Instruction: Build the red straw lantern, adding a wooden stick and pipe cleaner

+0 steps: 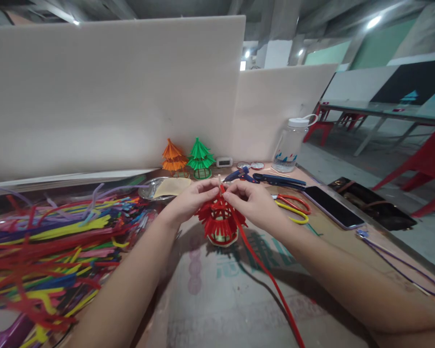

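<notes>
A small red tiered pagoda model (221,227) made of fuzzy stems stands upright before me, with a pale stick poking out of its top. My left hand (199,195) pinches at the top of the model from the left, thumb and fingers together. From the right, my right hand (248,198) closes its fingers on a red pipe cleaner (263,266) at the same spot. Its long free end trails down toward the front edge of the view. The exact contact at the fingertips is partly hidden.
Many coloured pipe cleaners (58,241) are heaped at left. Behind stand an orange model (174,157), a green model (200,159) and a water bottle (288,145). To the right lie a glue gun (241,174), pliers (281,180), scissors (295,205) and a phone (333,208).
</notes>
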A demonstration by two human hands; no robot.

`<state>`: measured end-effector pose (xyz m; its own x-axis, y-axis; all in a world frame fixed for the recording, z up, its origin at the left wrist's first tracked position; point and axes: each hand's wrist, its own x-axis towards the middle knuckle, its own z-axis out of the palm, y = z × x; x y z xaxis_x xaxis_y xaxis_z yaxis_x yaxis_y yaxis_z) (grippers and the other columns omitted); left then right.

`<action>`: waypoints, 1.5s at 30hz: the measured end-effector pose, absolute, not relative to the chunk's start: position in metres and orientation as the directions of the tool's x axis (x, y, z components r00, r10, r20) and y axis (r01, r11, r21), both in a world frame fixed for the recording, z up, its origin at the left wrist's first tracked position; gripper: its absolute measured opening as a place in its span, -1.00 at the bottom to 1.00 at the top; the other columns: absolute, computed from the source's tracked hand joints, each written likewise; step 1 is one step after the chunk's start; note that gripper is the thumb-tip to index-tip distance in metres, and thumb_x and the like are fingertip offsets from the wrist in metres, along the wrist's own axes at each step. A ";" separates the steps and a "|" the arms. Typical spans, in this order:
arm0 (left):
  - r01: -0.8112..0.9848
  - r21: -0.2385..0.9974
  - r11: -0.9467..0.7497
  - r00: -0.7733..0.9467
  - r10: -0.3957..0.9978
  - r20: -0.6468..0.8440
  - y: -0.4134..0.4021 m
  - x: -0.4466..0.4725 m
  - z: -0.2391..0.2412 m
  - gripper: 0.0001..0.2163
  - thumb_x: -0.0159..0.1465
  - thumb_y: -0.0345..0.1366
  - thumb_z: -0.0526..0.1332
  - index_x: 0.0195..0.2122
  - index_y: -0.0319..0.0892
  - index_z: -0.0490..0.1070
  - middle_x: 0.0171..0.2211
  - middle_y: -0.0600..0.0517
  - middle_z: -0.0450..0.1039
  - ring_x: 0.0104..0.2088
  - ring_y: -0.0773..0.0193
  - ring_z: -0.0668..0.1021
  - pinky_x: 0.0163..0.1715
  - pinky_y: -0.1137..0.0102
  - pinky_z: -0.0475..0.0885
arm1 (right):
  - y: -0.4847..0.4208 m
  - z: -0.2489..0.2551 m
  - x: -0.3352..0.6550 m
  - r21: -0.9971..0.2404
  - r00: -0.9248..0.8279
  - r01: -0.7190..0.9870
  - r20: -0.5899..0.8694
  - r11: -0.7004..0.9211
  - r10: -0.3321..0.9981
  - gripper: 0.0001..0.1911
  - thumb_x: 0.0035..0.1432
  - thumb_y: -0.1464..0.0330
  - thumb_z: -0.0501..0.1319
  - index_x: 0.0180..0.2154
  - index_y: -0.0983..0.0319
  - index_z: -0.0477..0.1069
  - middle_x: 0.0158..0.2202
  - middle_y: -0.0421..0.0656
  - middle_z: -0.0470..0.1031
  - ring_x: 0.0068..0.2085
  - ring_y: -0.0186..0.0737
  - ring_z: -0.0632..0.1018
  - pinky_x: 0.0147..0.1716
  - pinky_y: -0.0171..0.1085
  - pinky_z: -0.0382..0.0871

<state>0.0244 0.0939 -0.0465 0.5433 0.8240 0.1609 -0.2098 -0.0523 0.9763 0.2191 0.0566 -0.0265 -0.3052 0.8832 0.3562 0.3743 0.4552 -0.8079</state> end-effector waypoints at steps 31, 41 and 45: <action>-0.169 0.980 -0.109 0.492 0.852 0.180 0.086 0.033 -0.041 -0.63 0.10 -0.03 0.50 -0.29 -0.20 0.50 -0.34 0.09 0.47 -0.36 0.37 0.50 -0.34 0.48 0.40 | 0.062 -0.028 0.220 -0.876 -0.303 0.273 0.313 0.396 0.900 -0.70 0.17 0.13 0.22 -0.36 0.24 0.49 -0.42 -0.15 0.54 -0.41 -0.24 0.51 -0.40 -0.27 0.38; -0.142 0.983 -0.117 0.468 0.867 0.171 0.086 0.032 -0.042 -0.60 0.09 -0.01 0.50 -0.30 -0.21 0.46 -0.35 0.10 0.44 -0.37 0.38 0.49 -0.35 0.48 0.40 | 0.059 -0.028 0.217 -0.866 -0.279 0.287 0.332 0.408 0.901 -0.72 0.19 0.15 0.21 -0.35 0.24 0.50 -0.41 -0.16 0.56 -0.41 -0.27 0.48 -0.40 -0.28 0.31; -0.144 0.984 -0.106 0.470 0.868 0.162 0.086 0.032 -0.042 -0.60 0.10 -0.01 0.50 -0.30 -0.20 0.44 -0.36 0.10 0.44 -0.38 0.38 0.49 -0.36 0.48 0.40 | 0.059 -0.030 0.215 -0.872 -0.264 0.271 0.341 0.408 0.902 -0.73 0.19 0.17 0.20 -0.37 0.24 0.48 -0.42 -0.17 0.54 -0.41 -0.27 0.49 -0.39 -0.28 0.34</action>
